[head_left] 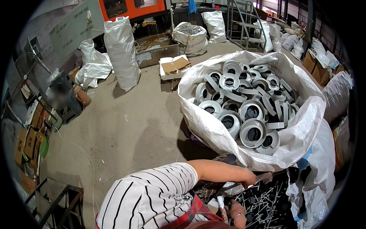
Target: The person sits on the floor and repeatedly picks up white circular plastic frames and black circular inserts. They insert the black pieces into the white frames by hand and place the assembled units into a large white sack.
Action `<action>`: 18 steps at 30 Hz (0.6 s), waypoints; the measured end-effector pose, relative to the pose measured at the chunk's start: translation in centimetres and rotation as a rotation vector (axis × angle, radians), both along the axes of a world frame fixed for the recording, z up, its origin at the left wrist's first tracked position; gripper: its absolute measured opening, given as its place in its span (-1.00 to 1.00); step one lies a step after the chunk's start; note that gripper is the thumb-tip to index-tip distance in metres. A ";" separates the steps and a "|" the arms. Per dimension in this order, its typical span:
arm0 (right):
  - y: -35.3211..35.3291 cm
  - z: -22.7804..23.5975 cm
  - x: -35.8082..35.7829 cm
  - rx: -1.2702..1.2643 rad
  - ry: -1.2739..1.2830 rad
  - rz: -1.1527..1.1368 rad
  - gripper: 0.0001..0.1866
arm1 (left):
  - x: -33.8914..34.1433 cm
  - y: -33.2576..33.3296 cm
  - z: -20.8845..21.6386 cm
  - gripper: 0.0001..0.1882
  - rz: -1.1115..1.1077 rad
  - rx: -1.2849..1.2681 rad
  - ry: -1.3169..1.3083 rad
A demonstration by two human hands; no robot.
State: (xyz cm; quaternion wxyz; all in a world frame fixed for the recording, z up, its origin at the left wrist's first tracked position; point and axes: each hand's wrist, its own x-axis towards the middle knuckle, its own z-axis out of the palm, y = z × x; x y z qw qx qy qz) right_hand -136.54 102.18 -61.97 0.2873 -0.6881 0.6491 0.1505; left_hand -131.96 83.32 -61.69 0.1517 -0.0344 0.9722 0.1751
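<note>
Thin white strips (264,199) are lying on a black sheet (280,176) below the white sack's (206,122) near edge, probably light, springy, best pinched mid-length. The left hand (249,179) is hanging near the sheet's upper left corner, the right hand (237,210) by its left edge; I cannot tell either grip. A red-and-white tube (222,206) is crowding the right hand; grey rings (253,144) are filling the sack.

Cardboard box (30,144): on my left, bold dark capitals.
Grey panel (76,30): a row of small marks — illegible to me.
White tube (221,207): red markings — too small for me to read.
</note>
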 end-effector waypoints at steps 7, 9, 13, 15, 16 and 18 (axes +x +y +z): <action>0.9 1.5 0.2 -0.120 -0.169 -0.158 -0.43 | -0.1 -0.9 -1.0 -0.60 -0.019 0.033 0.014; 0.9 0.6 -0.5 -0.058 -0.096 -0.153 -0.43 | 0.3 -1.2 -0.9 -0.61 -0.014 0.021 -0.016; 1.0 0.3 -1.5 -0.066 -0.050 -0.125 -0.47 | 0.3 -1.3 -1.2 -0.64 -0.004 -0.003 0.003; 0.9 -0.7 -2.2 -0.112 -0.080 -0.132 -0.48 | 0.2 -1.2 -0.6 -0.64 0.043 0.032 -0.018; 0.6 -1.1 -2.4 -0.122 -0.052 -0.110 -0.49 | 0.2 -1.3 -0.3 -0.64 0.051 0.026 -0.023; 0.8 -1.4 -2.8 -0.135 -0.054 -0.110 -0.49 | -0.2 -1.1 -0.4 -0.64 0.069 0.016 -0.036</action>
